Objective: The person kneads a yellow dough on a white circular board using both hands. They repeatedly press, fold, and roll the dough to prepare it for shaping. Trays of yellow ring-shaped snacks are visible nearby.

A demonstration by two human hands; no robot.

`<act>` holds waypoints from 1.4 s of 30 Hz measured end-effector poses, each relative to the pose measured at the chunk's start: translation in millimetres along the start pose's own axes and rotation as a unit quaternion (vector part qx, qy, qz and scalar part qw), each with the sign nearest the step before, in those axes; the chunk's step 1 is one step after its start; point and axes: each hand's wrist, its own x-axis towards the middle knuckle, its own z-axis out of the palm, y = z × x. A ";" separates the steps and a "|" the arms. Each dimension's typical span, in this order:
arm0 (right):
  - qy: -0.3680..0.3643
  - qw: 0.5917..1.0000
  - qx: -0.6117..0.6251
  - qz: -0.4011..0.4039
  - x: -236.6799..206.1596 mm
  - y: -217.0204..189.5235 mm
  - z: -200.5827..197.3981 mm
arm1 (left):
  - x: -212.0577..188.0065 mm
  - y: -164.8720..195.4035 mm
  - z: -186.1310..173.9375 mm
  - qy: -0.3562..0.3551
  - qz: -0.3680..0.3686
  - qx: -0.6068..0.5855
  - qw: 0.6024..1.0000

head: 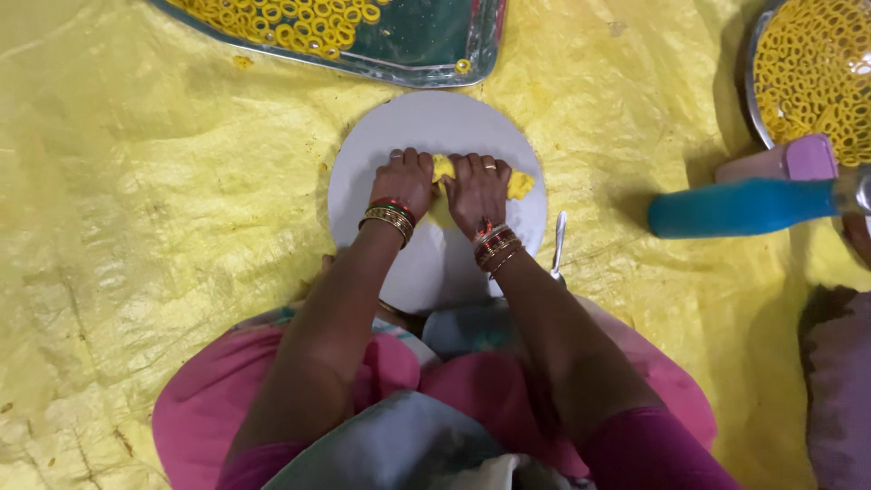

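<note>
Both hands are pressing palm-down, side by side, on a soft yellow dough roll [521, 184] in the head view. Left hand [405, 181] is covering the left end of the roll with fingers flattened over it, pressing rather than gripping. Right hand [476, 188] is doing the same just beside it, the thumbs almost touching at the middle. Neither hand is closed around the dough.

Position of the work: the dough roll is lying across the upper half of a round white rolling board [426, 263], mostly hidden beneath both palms. Only a short strip is showing between the hands, and the right end is sticking out past the right hand, near the board's right rim.

Risks, as judgements:
- Uneven pressure could be thinning the roll at the middle, causing it to tear where the hands meet.
- The exposed right end is sitting close to the rim; outward rolling could push it off onto the crinkled yellow plastic sheet [136, 227].
- A small metal-bladed tool [558, 245] is lying just beside the board's right edge, near the right wrist; a wide sweep could knock it.
- The steel tray of yellow dough rings [426, 54] is lying just beyond the board's far edge; a forward push could nudge it.
</note>
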 end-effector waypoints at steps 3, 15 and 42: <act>0.009 1.000 0.009 -0.004 -13.2 -4.5 -7.8 | -10.9 13.5 -13.9 -0.011 -0.020 -0.017 1.000; -0.043 0.995 0.086 -0.005 -66.8 -15.7 -47.3 | -41.0 9.1 -89.4 -0.187 -0.107 -0.127 0.968; -0.031 0.997 0.011 -0.069 -28.0 15.6 -37.6 | -26.0 26.7 -18.2 -0.035 0.075 -0.041 0.996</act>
